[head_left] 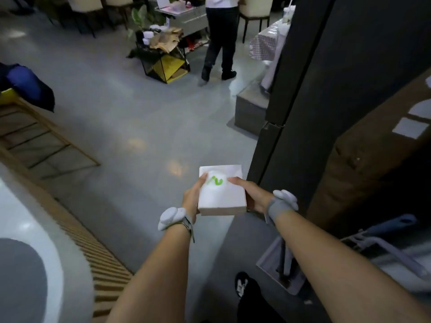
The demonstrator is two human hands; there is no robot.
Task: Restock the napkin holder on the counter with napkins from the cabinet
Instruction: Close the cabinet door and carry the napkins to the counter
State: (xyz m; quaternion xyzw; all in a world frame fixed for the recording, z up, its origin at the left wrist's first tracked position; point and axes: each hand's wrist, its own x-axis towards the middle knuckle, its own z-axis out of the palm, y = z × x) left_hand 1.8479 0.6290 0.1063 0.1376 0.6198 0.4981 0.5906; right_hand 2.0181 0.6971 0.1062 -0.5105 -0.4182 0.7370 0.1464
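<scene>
- Here, a white pack of napkins (221, 194) with a green squiggle printed on top is held flat in mid-air, above the grey floor (130, 113), just in front of the person's body.
- The left hand (192, 198) grips the pack's left edge, thumb lying over the top near the green mark, fingers hidden beneath.
- The right hand (255, 195) clasps the right edge, thumb stretched across the top, the rest of the fingers out of sight under the pack.
- Each wrist carries a pale grey strapped device (170, 217).
- A white counter (28, 229) with a ribbed wooden front curves along the lower left.
- A tall dark cabinet (314, 89) stands just to the right of the pack.
- A grey mop bucket (279, 269) sits on the floor below the right forearm.
- Further off, another person (221, 36) in dark trousers stands beside a black wire rack (166, 64) with crumpled brown paper.
</scene>
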